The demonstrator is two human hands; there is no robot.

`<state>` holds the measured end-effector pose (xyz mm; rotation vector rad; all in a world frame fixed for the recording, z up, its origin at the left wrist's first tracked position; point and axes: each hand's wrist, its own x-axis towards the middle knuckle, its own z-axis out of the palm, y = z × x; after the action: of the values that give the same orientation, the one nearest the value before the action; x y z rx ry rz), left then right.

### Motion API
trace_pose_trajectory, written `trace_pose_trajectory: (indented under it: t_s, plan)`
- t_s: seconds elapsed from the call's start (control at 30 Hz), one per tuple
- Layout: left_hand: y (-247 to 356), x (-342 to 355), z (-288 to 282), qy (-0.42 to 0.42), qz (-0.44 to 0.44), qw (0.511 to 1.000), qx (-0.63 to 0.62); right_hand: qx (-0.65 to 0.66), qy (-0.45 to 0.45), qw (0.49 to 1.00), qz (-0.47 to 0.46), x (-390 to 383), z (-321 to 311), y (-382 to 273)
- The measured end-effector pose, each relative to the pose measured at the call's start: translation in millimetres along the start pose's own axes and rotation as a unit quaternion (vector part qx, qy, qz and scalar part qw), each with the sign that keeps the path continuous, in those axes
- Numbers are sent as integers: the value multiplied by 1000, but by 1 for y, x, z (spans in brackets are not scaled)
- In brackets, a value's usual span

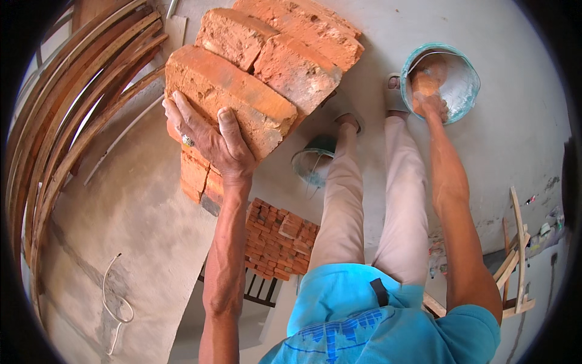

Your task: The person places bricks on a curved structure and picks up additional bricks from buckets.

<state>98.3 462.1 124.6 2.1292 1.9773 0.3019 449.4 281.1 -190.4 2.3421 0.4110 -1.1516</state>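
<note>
My left hand (215, 142) lies against an orange-red brick (236, 91) at the near side of a raised brick stack (297, 67). Its fingers and thumb are spread over the brick's face, and a ring shows on one finger. Down at the right, my right hand (433, 106) reaches inside a teal-rimmed bucket (467, 109), fingers curled. An orange-brown shape (427, 76) shows beside that hand in the bucket; whether it is a brick piece gripped by the fingers is unclear.
A second bucket (312, 167) stands left of my legs. Behind it is a large brick pile (282, 236). Curved wooden strips (79, 115) lean along the left. A pale cable (112, 297) lies lower left, and a wooden frame (518, 261) stands at the right.
</note>
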Motion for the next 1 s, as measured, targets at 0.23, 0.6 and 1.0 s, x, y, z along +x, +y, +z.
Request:
trace_pose_trajectory:
  t_s: [0.23, 0.6, 1.0]
  plan:
    - [-8, 0, 2, 9, 8, 1000, -23, -29, -38, 988, -146, 27, 5, 14]
    - [-12, -1, 5, 16, -5, 1000, -2, 209, -198, 919, -270, -4, -59, 83]
    - [-3, -1, -1, 48, -37, 998, 19, 403, -363, 784, -302, -280, -215, 150]
